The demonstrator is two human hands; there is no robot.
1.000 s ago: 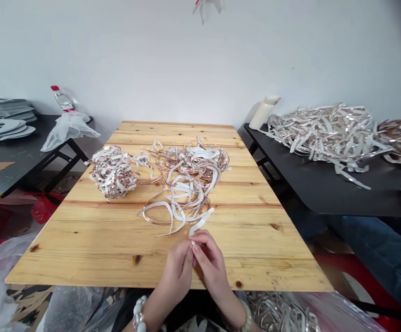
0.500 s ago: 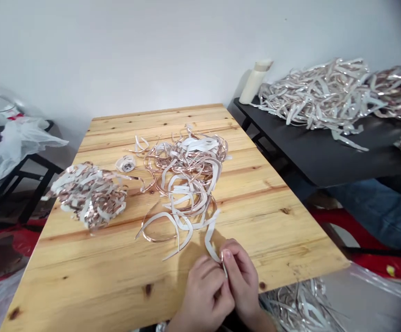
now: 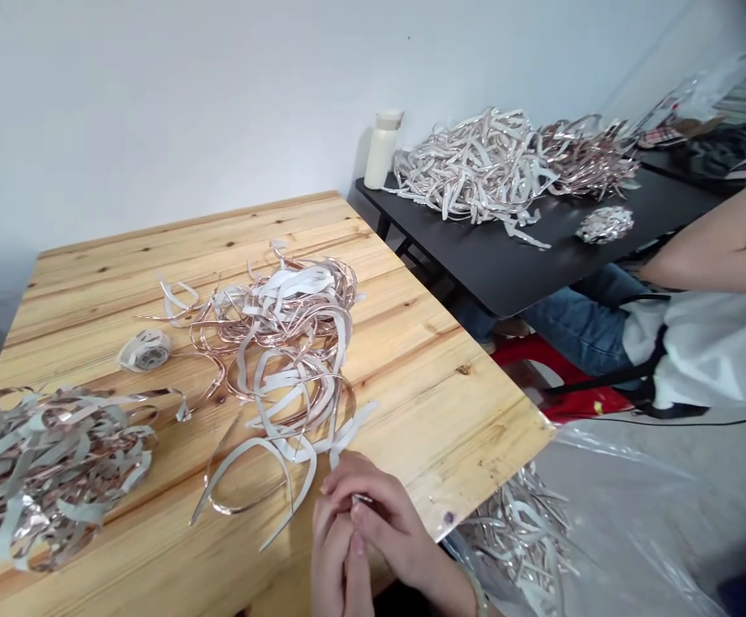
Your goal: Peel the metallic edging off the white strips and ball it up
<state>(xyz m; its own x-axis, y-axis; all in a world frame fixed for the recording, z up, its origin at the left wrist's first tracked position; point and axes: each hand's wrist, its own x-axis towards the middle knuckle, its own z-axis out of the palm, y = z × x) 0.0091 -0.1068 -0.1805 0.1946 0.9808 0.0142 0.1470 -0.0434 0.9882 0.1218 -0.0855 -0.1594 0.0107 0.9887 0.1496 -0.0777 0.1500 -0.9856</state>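
Note:
My left hand (image 3: 336, 561) and my right hand (image 3: 389, 518) are pressed together at the front edge of the wooden table. A small shiny bit of foil strip (image 3: 361, 499) shows between the right thumb and forefinger. The left fingers are closed against the right hand and hide most of what they hold. Just beyond my hands, a white strip end (image 3: 351, 433) runs from behind the fingers towards a loose pile of white and copper-coloured foil strips (image 3: 296, 317). One curled strip (image 3: 237, 458) lies left of my hands.
On the wooden table (image 3: 412, 368) are a rolled-up strip (image 3: 146, 350) and a crumpled strip bundle (image 3: 57, 467). A black table (image 3: 476, 266) at right bears a cream bottle (image 3: 382, 150), strip heaps (image 3: 476, 163) and a foil ball (image 3: 605, 224). Strips fill a plastic bag (image 3: 630, 506) below; a person's arm (image 3: 713, 248) shows at right.
The view has swung right, bringing the person at the black table into sight. My hands have drawn closer together, the right one now folded over the left, covering more of the strip.

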